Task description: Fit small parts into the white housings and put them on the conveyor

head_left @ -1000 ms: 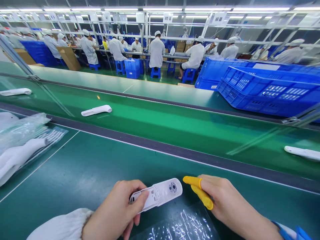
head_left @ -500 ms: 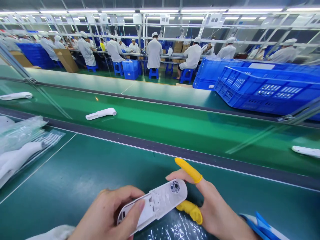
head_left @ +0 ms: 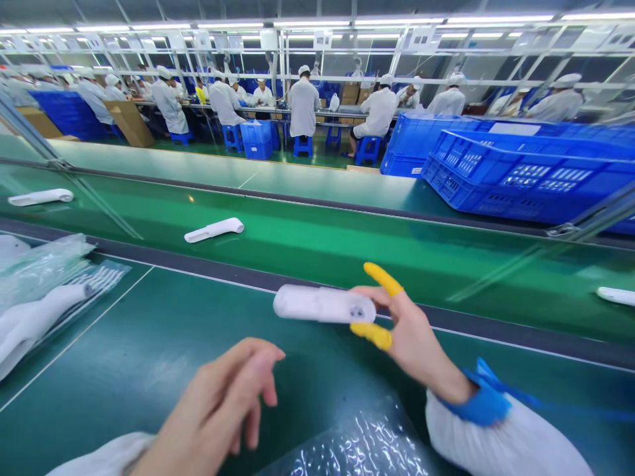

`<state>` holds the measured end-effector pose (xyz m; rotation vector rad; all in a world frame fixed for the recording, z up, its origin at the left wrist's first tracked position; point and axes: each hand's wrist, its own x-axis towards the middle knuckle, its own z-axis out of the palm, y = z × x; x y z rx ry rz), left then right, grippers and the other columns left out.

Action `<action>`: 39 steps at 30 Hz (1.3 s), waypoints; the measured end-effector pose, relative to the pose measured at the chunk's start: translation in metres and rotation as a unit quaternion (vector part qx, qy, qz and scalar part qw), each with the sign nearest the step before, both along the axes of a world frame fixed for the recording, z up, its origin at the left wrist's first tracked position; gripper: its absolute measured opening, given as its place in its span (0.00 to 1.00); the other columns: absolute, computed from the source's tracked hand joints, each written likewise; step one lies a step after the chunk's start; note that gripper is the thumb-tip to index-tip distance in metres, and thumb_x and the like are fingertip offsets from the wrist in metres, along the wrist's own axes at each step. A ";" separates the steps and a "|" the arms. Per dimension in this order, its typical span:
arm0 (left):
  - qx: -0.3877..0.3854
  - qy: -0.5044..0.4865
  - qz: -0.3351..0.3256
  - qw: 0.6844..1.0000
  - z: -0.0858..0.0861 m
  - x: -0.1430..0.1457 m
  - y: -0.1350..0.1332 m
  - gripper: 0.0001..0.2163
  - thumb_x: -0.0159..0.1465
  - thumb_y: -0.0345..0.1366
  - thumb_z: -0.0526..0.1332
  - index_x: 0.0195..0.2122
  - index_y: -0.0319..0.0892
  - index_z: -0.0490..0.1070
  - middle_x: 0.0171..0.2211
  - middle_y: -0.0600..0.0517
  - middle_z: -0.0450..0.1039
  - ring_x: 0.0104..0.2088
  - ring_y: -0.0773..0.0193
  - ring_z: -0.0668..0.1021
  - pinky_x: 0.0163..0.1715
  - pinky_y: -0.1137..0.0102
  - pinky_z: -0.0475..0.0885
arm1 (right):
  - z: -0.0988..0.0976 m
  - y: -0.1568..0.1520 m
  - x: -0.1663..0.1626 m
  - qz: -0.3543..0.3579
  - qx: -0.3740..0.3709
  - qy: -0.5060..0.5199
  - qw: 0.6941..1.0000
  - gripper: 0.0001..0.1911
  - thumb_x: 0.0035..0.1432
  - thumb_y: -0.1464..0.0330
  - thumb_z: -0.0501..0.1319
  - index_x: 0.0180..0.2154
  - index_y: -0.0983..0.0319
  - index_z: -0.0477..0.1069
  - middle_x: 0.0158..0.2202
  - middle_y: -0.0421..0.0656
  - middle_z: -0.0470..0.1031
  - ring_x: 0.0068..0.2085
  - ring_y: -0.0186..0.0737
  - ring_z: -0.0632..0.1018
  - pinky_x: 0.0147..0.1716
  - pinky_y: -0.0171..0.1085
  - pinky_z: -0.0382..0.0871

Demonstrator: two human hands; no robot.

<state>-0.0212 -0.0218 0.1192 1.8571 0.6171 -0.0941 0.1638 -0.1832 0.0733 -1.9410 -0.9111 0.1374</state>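
Note:
My right hand, with yellow finger cots on two fingers, pinches one end of a white plastic housing and holds it level above the dark green bench, close to the conveyor's near edge. My left hand hovers low at the front, fingers loosely apart, holding nothing. A sheet of clear bubble wrap lies on the bench between my arms.
A green conveyor belt carries white parts. White parts and clear plastic bags lie at the left. Blue crates stand at the right beyond the belt. Workers in white sit at a far bench.
My left hand let go of the white housing and dropped back. My right hand took it by its end and lifted it forward toward the belt. The parts on the belt drifted right.

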 end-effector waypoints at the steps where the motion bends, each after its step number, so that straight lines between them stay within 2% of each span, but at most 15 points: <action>1: 0.043 0.019 -0.046 0.998 -0.008 0.005 -0.003 0.14 0.61 0.46 0.50 0.31 0.44 0.70 0.24 0.54 0.70 0.23 0.65 0.72 0.22 0.73 0.68 | -0.007 0.002 0.019 -0.054 -0.020 -0.015 0.998 0.19 0.46 0.68 0.62 0.42 0.59 0.64 0.46 0.46 0.70 0.38 0.44 0.75 0.39 0.42 0.70; 3: 0.135 0.054 -0.141 0.979 -0.020 0.015 -0.015 0.06 0.57 0.37 0.56 0.33 0.43 0.69 0.31 0.53 0.70 0.31 0.62 0.73 0.31 0.69 0.69 | -0.019 0.003 0.056 -0.117 -0.047 -0.035 0.991 0.16 0.45 0.70 0.60 0.40 0.61 0.65 0.48 0.50 0.67 0.40 0.48 0.74 0.38 0.45 0.69; 4: 0.172 0.071 -0.181 0.966 -0.025 0.019 -0.022 0.06 0.55 0.33 0.57 0.35 0.42 0.69 0.34 0.51 0.70 0.35 0.60 0.73 0.36 0.66 0.69 | -0.023 0.003 0.073 -0.141 -0.062 -0.045 0.987 0.15 0.44 0.71 0.61 0.38 0.61 0.66 0.48 0.50 0.68 0.43 0.51 0.73 0.40 0.47 0.67; 8: 0.243 0.096 -0.259 0.930 -0.035 0.029 -0.049 0.14 0.53 0.30 0.61 0.42 0.38 0.69 0.43 0.45 0.67 0.45 0.51 0.69 0.47 0.57 0.64 | -0.030 -0.001 0.113 -0.180 -0.118 -0.070 0.974 0.14 0.40 0.75 0.62 0.34 0.61 0.69 0.42 0.50 0.72 0.44 0.56 0.71 0.43 0.53 0.63; 12: 0.309 0.057 -0.282 0.907 -0.048 0.032 -0.063 0.13 0.52 0.24 0.58 0.40 0.35 0.69 0.41 0.42 0.67 0.42 0.49 0.70 0.42 0.56 0.66 | -0.022 -0.008 0.101 -0.174 -0.126 -0.102 0.971 0.24 0.41 0.74 0.62 0.44 0.62 0.65 0.47 0.51 0.68 0.50 0.60 0.64 0.47 0.59 0.56; 14: 0.337 0.036 -0.279 0.898 -0.056 0.031 -0.065 0.13 0.50 0.20 0.55 0.37 0.35 0.69 0.38 0.43 0.68 0.39 0.51 0.71 0.39 0.58 0.67 | -0.017 -0.015 0.078 -0.138 -0.119 -0.108 0.977 0.23 0.46 0.71 0.59 0.47 0.62 0.61 0.49 0.51 0.67 0.51 0.57 0.63 0.48 0.57 0.55; 15: 0.342 0.029 -0.275 0.898 -0.059 0.031 -0.065 0.13 0.50 0.19 0.54 0.35 0.36 0.68 0.37 0.44 0.68 0.38 0.52 0.71 0.37 0.59 0.68 | -0.016 -0.019 0.063 -0.107 -0.117 -0.102 0.982 0.20 0.49 0.70 0.58 0.47 0.62 0.62 0.47 0.50 0.68 0.50 0.53 0.65 0.47 0.54 0.59; 17: 0.333 0.022 -0.265 0.905 -0.062 0.029 -0.066 0.12 0.49 0.19 0.52 0.33 0.37 0.67 0.35 0.46 0.67 0.36 0.54 0.71 0.36 0.60 0.67 | -0.014 -0.028 0.032 -0.029 -0.123 -0.076 0.989 0.12 0.52 0.69 0.55 0.41 0.59 0.64 0.42 0.45 0.72 0.44 0.46 0.71 0.42 0.46 0.66; 19: 0.315 0.025 -0.253 0.914 -0.061 0.028 -0.065 0.11 0.50 0.20 0.52 0.31 0.39 0.66 0.34 0.47 0.67 0.36 0.56 0.70 0.36 0.61 0.66 | -0.014 -0.036 0.002 0.030 -0.131 -0.049 0.990 0.09 0.53 0.69 0.55 0.38 0.57 0.66 0.38 0.41 0.74 0.40 0.42 0.74 0.38 0.42 0.68; 21: 0.280 0.038 -0.239 0.929 -0.057 0.028 -0.063 0.10 0.51 0.20 0.51 0.31 0.40 0.65 0.34 0.48 0.68 0.35 0.57 0.71 0.36 0.63 0.66 | -0.013 -0.042 -0.021 0.056 -0.134 0.000 0.989 0.07 0.54 0.69 0.54 0.36 0.56 0.68 0.36 0.41 0.75 0.38 0.42 0.74 0.37 0.42 0.68; 24: 0.167 0.056 -0.211 0.962 -0.053 0.027 -0.056 0.09 0.52 0.20 0.51 0.30 0.42 0.60 0.30 0.51 0.68 0.32 0.61 0.71 0.33 0.67 0.66 | -0.008 -0.043 -0.040 0.062 -0.119 0.124 0.983 0.06 0.56 0.66 0.53 0.35 0.57 0.68 0.36 0.42 0.75 0.34 0.42 0.74 0.35 0.42 0.66; 27: 0.044 0.010 -0.171 0.984 -0.050 0.027 -0.047 0.10 0.51 0.23 0.52 0.33 0.43 0.59 0.28 0.54 0.67 0.29 0.64 0.71 0.30 0.71 0.66 | -0.002 -0.039 -0.047 0.083 -0.047 0.261 0.961 0.08 0.56 0.62 0.56 0.34 0.59 0.67 0.33 0.43 0.75 0.34 0.41 0.74 0.35 0.40 0.66; 31: -0.042 -0.014 -0.144 0.989 -0.038 0.028 -0.037 0.15 0.48 0.27 0.54 0.39 0.40 0.61 0.25 0.55 0.65 0.26 0.66 0.70 0.28 0.72 0.65 | 0.003 -0.030 -0.053 0.102 0.070 0.395 0.910 0.15 0.51 0.59 0.62 0.37 0.60 0.63 0.29 0.41 0.73 0.30 0.37 0.73 0.31 0.38 0.66; 34: -0.064 0.020 -0.144 0.987 -0.023 0.030 -0.035 0.09 0.49 0.32 0.55 0.33 0.40 0.65 0.24 0.55 0.65 0.26 0.66 0.69 0.28 0.73 0.64 | 0.004 -0.025 -0.059 0.100 0.104 0.444 0.884 0.17 0.49 0.59 0.64 0.36 0.60 0.63 0.28 0.39 0.72 0.26 0.34 0.72 0.28 0.35 0.64; 39: -0.035 0.006 -0.131 0.991 -0.015 0.034 -0.036 0.06 0.53 0.37 0.54 0.24 0.41 0.65 0.21 0.56 0.64 0.25 0.67 0.67 0.27 0.73 0.62 | 0.001 -0.020 -0.065 0.131 0.113 0.445 0.879 0.16 0.52 0.55 0.62 0.31 0.61 0.64 0.26 0.40 0.71 0.25 0.32 0.71 0.26 0.35 0.63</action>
